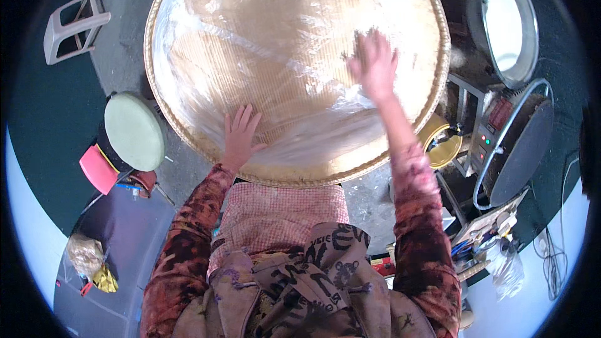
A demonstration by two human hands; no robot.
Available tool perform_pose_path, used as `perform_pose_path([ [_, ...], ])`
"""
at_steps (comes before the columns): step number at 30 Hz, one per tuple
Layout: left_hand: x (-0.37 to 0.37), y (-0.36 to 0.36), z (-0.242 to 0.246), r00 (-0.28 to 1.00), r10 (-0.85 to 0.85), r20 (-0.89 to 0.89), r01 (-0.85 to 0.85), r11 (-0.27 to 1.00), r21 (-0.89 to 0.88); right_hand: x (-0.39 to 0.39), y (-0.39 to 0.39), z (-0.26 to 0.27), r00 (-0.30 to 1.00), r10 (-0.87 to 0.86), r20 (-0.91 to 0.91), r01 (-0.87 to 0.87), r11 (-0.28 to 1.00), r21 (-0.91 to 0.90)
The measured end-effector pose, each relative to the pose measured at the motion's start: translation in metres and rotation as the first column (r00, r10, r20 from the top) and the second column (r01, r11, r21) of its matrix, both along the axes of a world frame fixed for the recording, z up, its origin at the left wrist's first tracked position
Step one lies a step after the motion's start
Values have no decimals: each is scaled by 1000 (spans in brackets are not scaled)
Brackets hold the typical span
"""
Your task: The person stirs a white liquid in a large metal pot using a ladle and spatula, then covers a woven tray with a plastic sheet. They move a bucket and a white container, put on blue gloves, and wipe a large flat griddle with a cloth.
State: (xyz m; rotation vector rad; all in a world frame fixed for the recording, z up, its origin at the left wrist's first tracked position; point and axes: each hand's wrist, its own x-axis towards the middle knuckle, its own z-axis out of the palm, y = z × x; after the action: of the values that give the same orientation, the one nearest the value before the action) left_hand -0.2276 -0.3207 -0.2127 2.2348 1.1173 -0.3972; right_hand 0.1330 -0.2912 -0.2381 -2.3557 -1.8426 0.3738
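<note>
A large round woven tray (263, 75) with a gold-coloured rim lies before me, and crinkled clear plastic film (206, 23) covers much of its ribbed surface. My left hand (241, 134) rests flat on the film near the lower left edge, fingers apart. Over the right part of the tray is my right hand (374, 65), blurred, with its fingers spread. A dark patch shows beside its fingertips; whether it is a shadow or something else, I cannot tell. Neither hand grips anything.
A white plastic stool (77, 26) lies at the upper left, above a pale green round seat (134, 131). To the right are a deep round metal pan (509, 23), a yellow round container (443, 148), a control box (488, 136) with lit lamps and a dark round plate (523, 152).
</note>
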Motion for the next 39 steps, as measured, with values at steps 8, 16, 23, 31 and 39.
perform_pose_path([
  [8, -20, -28, -1, 710, 694, 120, -631, 550, 547, -7, -234, 5, 398, -892, -215, 916, 376, 137],
  [16, -120, -106, -72, -445, 876, -185, -838, -480, -259, -38, -285, -56, -652, -498, -573, 636, 53, -770],
  [23, -165, -87, -118, -183, 983, -30, -971, -185, -152, -23, -231, -54, -621, -447, -644, 698, 60, -714],
  [31, -132, -21, -76, -218, 955, -201, -800, -293, -524, 17, -141, -46, -412, -423, -807, 694, 429, -579],
  [39, -143, 44, -91, 82, 985, -154, -947, 29, -320, -7, -79, -84, -235, -405, -883, 819, 407, -405],
])
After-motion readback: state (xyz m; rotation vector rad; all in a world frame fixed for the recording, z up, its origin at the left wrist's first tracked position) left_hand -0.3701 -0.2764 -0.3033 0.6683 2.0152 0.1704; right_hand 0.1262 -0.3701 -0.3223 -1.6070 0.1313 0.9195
